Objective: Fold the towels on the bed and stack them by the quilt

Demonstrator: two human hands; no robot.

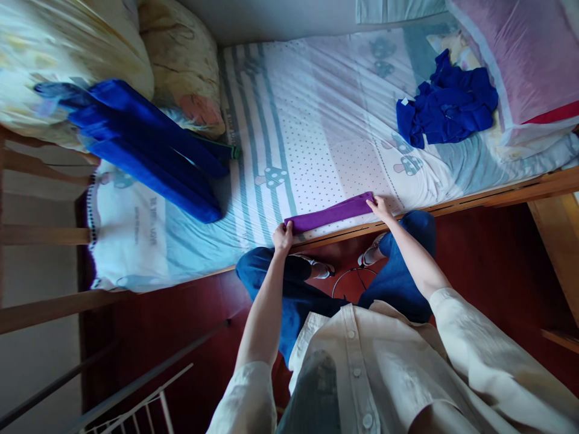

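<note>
A purple cloth [332, 213], folded into a long narrow strip, lies on the mattress close to the bed's near edge. My left hand [283, 236] grips the strip's left end, fingers curled over it. My right hand [379, 207] pinches the right end. Both arms reach forward from cream shirt sleeves.
A stack of folded blue cloths [149, 147] rests on the bed at the left, beside pillows [181, 54]. A crumpled blue garment [447, 102] lies at the right near a pink pillow [520, 54]. The wooden bed rail [497, 196] runs along the near edge; dark red floor below.
</note>
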